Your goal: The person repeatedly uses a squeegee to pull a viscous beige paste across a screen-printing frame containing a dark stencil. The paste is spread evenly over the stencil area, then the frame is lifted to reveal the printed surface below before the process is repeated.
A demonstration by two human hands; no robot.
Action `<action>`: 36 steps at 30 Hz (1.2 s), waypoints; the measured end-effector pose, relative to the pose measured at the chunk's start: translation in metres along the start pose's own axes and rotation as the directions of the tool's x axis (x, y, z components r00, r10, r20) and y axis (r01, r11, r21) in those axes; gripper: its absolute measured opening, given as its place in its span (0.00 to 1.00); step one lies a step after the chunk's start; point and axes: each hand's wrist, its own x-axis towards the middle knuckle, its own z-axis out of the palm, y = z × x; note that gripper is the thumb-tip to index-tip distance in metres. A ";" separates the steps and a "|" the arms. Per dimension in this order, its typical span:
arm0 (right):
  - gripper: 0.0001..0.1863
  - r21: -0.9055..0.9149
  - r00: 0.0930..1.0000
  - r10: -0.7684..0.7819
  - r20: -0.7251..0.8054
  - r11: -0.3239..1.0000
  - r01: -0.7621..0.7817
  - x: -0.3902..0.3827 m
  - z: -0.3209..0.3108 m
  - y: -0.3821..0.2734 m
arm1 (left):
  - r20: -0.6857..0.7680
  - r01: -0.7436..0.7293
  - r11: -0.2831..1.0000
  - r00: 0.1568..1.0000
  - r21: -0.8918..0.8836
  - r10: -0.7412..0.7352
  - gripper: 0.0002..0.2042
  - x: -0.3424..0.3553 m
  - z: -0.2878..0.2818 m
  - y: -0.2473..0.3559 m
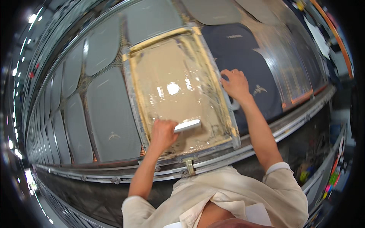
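Observation:
A screen-printing frame (228,110) lies on the long table in front of me, its inner border taped yellow. Glossy beige ink (163,72) covers much of its mesh. Near the frame's close end, my left hand (163,133) is closed on a squeegee (188,125), whose pale blade sticks out to the right just over the ink. My right hand (236,85) is at the frame's right side rail, fingers curled round its edge. Part of that grip is hidden. Under and beside the right hand lies a dark navy fabric panel (247,57) with a small light motif.
Several grey-green panels (110,110) lie in rows to the left and along the far side. A metal rail (213,165) runs along the table's near edge, with a clamp-like bracket (190,167) below the frame. Clear sheeting (285,64) covers the table at right.

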 end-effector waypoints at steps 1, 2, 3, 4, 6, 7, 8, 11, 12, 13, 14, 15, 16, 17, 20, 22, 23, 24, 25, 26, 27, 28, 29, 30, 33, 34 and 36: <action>0.17 0.077 0.988 -0.149 -0.031 0.986 0.151 0.014 0.001 -0.027 | -0.021 -0.017 1.000 1.000 0.013 0.017 0.12 0.011 -0.021 -0.024; 0.18 0.142 0.932 -0.325 -0.161 0.927 0.348 0.067 -0.008 -0.049 | -0.104 -0.033 0.987 0.993 0.158 0.049 0.12 0.062 -0.062 -0.052; 0.21 0.278 0.930 -0.357 -0.085 0.888 0.366 0.100 -0.013 -0.078 | -0.134 -0.036 0.959 0.988 0.280 0.076 0.12 0.099 -0.098 -0.075; 0.23 0.400 0.918 -0.395 0.040 0.848 0.348 0.123 -0.015 -0.110 | -0.163 -0.030 0.963 0.984 0.269 0.076 0.14 0.121 -0.107 -0.106; 0.26 0.431 0.866 -0.467 0.178 0.828 0.358 0.178 0.001 -0.138 | -0.159 0.065 0.962 0.987 0.266 -0.022 0.17 0.178 -0.145 -0.122; 0.27 0.342 0.846 -0.490 0.210 0.848 0.406 0.209 0.008 -0.137 | -0.180 0.081 0.961 0.983 0.264 -0.033 0.17 0.210 -0.155 -0.129; 0.28 0.256 0.821 -0.512 0.251 0.853 0.454 0.239 0.019 -0.136 | -0.177 0.085 0.961 0.983 0.263 -0.039 0.18 0.236 -0.167 -0.137; 0.25 0.059 0.811 -0.525 0.259 0.846 0.529 0.312 0.045 -0.139 | -0.174 0.073 0.955 0.984 0.287 -0.023 0.19 0.302 -0.189 -0.171; 0.24 0.040 0.823 -0.510 0.250 0.855 0.517 0.329 0.054 -0.137 | -0.156 0.070 0.961 0.987 0.267 -0.028 0.19 0.320 -0.191 -0.182; 0.23 0.019 0.817 -0.503 0.284 0.854 0.519 0.344 0.058 -0.137 | -0.132 0.065 0.967 0.991 0.245 -0.033 0.19 0.334 -0.189 -0.194; 0.21 0.003 0.810 -0.498 0.310 0.853 0.522 0.357 0.059 -0.138 | -0.115 0.062 0.975 0.993 0.214 -0.038 0.19 0.345 -0.192 -0.202; 0.20 0.037 0.808 -0.506 0.302 0.853 0.520 0.364 0.066 -0.138 | -0.100 0.066 0.981 0.994 0.183 -0.049 0.19 0.351 -0.194 -0.211; 0.19 0.063 0.812 -0.505 0.291 0.857 0.511 0.367 0.069 -0.136 | -0.083 0.061 0.987 0.995 0.148 -0.049 0.19 0.355 -0.193 -0.213; 0.18 0.088 0.817 -0.504 0.281 0.861 0.501 0.366 0.073 -0.132 | -0.085 0.048 0.987 0.996 0.156 -0.035 0.19 0.357 -0.190 -0.214; 0.16 0.139 0.827 -0.374 0.419 0.927 0.348 0.355 0.058 -0.151 | -0.113 0.047 0.978 0.993 0.202 -0.024 0.19 0.349 -0.186 -0.215; 0.15 0.111 0.850 -0.377 0.369 0.925 0.362 0.342 0.062 -0.146 | -0.107 0.031 0.964 0.994 0.263 -0.003 0.19 0.343 -0.186 -0.204; 0.16 0.117 0.851 -0.396 0.346 0.918 0.380 0.329 0.069 -0.141 | -0.143 0.018 0.963 0.989 0.268 0.021 0.17 0.332 -0.179 -0.199; 0.16 0.122 0.847 -0.425 0.319 0.905 0.408 0.316 0.076 -0.139 | -0.189 0.013 0.960 0.981 0.278 0.042 0.16 0.315 -0.168 -0.197; 0.14 0.073 0.802 -0.573 0.168 0.819 0.569 0.299 0.083 -0.130 | -0.237 0.004 0.958 0.969 0.287 0.067 0.14 0.298 -0.157 -0.190; 0.13 0.080 0.807 -0.564 0.176 0.825 0.560 0.277 0.083 -0.130 | -0.244 -0.001 0.962 0.967 0.274 0.071 0.13 0.278 -0.149 -0.181; 0.12 0.084 0.813 -0.553 0.183 0.833 0.548 0.252 0.081 -0.130 | -0.269 -0.022 0.958 0.957 0.287 0.103 0.12 0.256 -0.139 -0.170; 0.11 0.097 0.795 -0.595 0.118 0.804 0.587 0.224 0.082 -0.127 | -0.270 -0.021 0.967 0.959 0.256 0.092 0.10 0.231 -0.130 -0.155; 0.10 0.110 0.778 -0.626 0.058 0.779 0.618 0.195 0.084 -0.122 | -0.260 -0.023 0.976 0.962 0.218 0.081 0.09 0.209 -0.118 -0.142; 0.10 0.115 0.788 -0.606 0.109 0.795 0.595 0.164 0.081 -0.124 | -0.269 -0.047 0.975 0.957 0.219 0.107 0.09 0.183 -0.107 -0.131; 0.10 0.105 0.809 -0.568 0.154 0.823 0.558 0.062 0.070 -0.132 | -0.266 -0.101 0.974 0.952 0.204 0.154 0.10 0.102 -0.068 -0.091; 0.10 0.100 0.813 -0.563 0.149 0.827 0.554 0.027 0.066 -0.135 | -0.261 -0.100 0.973 0.953 0.207 0.153 0.10 0.076 -0.059 -0.077; 0.12 0.139 0.825 -0.531 0.196 0.847 0.512 -0.046 0.058 -0.135 | -0.246 -0.092 0.978 0.960 0.185 0.137 0.10 0.021 -0.039 -0.046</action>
